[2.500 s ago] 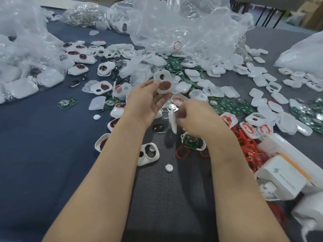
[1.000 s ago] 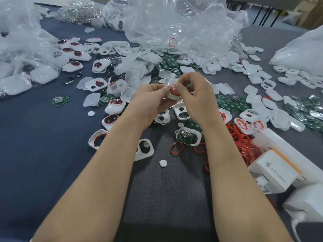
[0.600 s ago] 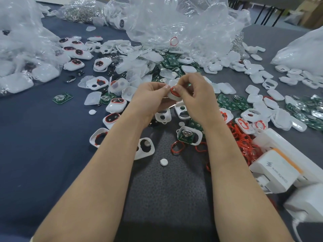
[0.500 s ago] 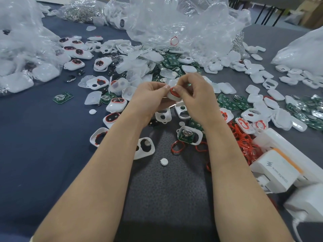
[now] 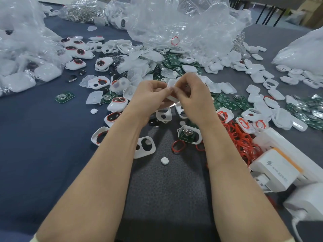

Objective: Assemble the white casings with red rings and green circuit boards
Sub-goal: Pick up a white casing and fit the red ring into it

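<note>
My left hand and my right hand meet above the table and both pinch one small white casing, mostly hidden by the fingers. Below them lie a white casing with a green circuit board in it, a loose red ring, an empty two-hole casing and a small white button. A heap of red rings lies right of my right forearm. Loose green boards and white casings are scattered beyond.
Crumpled clear plastic bags stand at the back, another bag at the left, one at the far right. White boxes sit at the right near edge. A lone green board lies left on the blue cloth.
My hands came together from apart, the right one rising from the table to the casing held by the left. The red ring seen between my fingers a second ago is now hidden.
</note>
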The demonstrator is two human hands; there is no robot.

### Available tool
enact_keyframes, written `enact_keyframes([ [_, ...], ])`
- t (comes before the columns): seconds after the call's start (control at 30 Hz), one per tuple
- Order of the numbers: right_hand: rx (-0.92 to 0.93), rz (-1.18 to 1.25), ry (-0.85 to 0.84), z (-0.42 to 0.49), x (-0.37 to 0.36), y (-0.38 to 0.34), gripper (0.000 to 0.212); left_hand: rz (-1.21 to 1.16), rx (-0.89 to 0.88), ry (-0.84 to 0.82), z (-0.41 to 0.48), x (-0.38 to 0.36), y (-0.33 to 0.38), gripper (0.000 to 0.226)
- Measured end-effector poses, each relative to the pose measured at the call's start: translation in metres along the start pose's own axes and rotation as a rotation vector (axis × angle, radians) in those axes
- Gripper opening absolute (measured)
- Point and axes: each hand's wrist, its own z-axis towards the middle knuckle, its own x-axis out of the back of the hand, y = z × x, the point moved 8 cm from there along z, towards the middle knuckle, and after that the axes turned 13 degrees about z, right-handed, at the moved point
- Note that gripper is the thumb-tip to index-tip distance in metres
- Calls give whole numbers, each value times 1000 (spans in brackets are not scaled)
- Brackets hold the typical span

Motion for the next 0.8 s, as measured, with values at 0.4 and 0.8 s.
enact_keyframes([
  [0.4,-370,448,124,-4,0,39,37,-174,-42,-18,2,-1,-1,11],
  [0.8,-328,92,110,-3,21,24,4,-168,-92,420,4,44,4,8],
])
